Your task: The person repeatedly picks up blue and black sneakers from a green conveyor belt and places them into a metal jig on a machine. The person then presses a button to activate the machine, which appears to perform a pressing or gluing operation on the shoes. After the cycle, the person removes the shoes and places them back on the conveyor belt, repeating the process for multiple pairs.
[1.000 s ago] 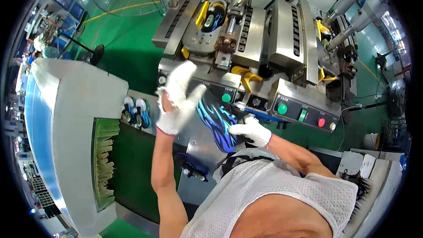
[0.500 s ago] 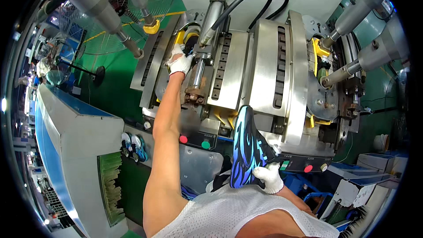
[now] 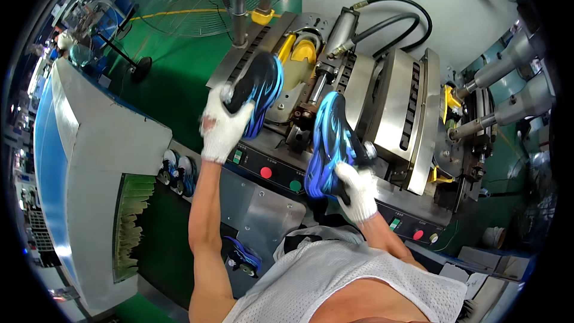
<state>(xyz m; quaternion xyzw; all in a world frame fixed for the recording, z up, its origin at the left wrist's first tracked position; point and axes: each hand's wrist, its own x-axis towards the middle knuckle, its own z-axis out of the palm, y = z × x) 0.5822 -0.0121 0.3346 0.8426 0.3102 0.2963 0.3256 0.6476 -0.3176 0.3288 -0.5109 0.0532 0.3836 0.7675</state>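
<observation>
My left hand (image 3: 226,127), in a white knit glove, grips a black and blue sports shoe (image 3: 263,91) in front of the machine's left station. That shoe is tilted and somewhat blurred by motion. My right hand (image 3: 360,194), gloved the same way, is closed round the lower end of a second black and blue sports shoe (image 3: 326,149), held nearly upright with its other end pointing away from me. Behind the left shoe, the left station's yellow pads (image 3: 304,52) surround a bare, pale form (image 3: 296,75). Neither shoe appears to rest on the machine.
A control panel with a red button (image 3: 266,172) and a green button (image 3: 295,185) runs along the machine's front. Steel covers (image 3: 391,107) and a cylinder (image 3: 343,30) stand beyond. More shoes (image 3: 179,172) sit at left, beside a grey-white housing (image 3: 101,161). Another pair (image 3: 242,257) lies below.
My left hand has come back from the left station with a shoe, leaving its form bare. My right hand has raised its shoe away from my body. The view has shifted.
</observation>
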